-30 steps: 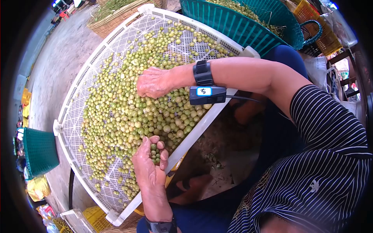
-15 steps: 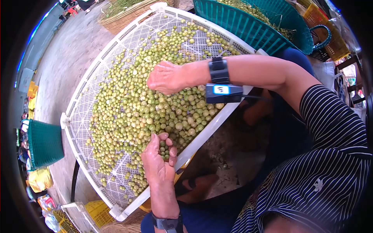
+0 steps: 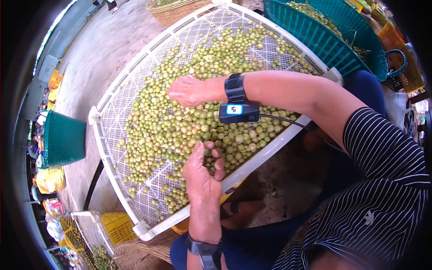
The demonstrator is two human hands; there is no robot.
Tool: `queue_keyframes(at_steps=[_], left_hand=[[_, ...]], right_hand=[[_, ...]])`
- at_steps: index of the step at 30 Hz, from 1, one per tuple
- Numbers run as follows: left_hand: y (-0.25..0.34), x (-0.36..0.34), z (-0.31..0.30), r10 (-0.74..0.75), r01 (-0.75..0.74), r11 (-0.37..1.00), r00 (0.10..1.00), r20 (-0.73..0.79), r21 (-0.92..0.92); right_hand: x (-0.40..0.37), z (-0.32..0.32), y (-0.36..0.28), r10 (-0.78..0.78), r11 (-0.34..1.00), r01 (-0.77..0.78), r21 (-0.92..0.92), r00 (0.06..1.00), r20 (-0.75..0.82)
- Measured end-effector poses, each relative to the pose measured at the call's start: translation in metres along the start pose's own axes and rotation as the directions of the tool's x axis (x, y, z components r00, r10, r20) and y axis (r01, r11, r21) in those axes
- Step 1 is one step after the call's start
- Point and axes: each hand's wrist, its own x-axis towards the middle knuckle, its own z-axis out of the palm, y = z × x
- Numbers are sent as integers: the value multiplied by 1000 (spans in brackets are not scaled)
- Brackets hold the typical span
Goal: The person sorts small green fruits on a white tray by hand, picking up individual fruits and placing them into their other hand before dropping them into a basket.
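Note:
A white mesh tray (image 3: 116, 186) holds many small round green-yellow fruits (image 3: 164, 117), some larger ones near its front edge. My left hand (image 3: 204, 173) is at that front edge, palm turned up. Its fingers and thumb curl around a few green fruits, partly hidden in the cupped hand. Over the middle of the heap, my right hand (image 3: 186, 90) rests back up among the fruits. Its fingers bend down, and whatever they hold is hidden beneath the hand. Each wrist wears a dark strapped device.
Behind the tray at right stands a large teal basket (image 3: 310, 38) with stalks and fruits. A wicker basket (image 3: 180, 14) is at the back, another teal basket (image 3: 65, 139) at left. Below left are a yellow crate (image 3: 118, 227) and more wicker (image 3: 141, 249).
The view has shifted, so the tray appears farther right. Across the fruits, my right hand has moved toward the tray's left side. My left hand stays cupped, with fewer fruits showing in it.

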Motion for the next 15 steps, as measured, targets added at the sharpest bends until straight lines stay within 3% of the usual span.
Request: queue_keyframes(at_steps=[2,4,6,7,8,10,12,14,15], left_hand=[[4,-8,3,-4,4,1000,999,-33,-4],[8,-13,5,-9,9,1000,1000,-9,14],[10,-17,9,12,-12,1000,1000,5,24],[10,-20,11,35,-36,998,999,34,52],[10,-22,14,57,-62,995,996,63,80],[12,-26,16,51,-53,997,998,46,52],[13,-27,16,31,-30,999,999,18,-10],[16,-31,15,46,-45,999,999,20,-26],[18,-33,15,59,-58,998,998,31,-30]], right_hand=[[7,-5,-5,-21,999,23,35,998,-62],[27,-2,-3,9,999,-9,31,1000,-8],[54,20,9,-64,995,85,51,941,-332],[67,25,13,-57,998,57,-7,984,-171],[78,33,7,-63,998,63,-6,982,-176],[89,51,-16,27,991,-36,127,997,69],[82,51,-61,-6,999,-4,41,971,238],[67,59,-87,-172,959,122,254,968,183],[57,61,-99,-237,956,176,234,934,266]])
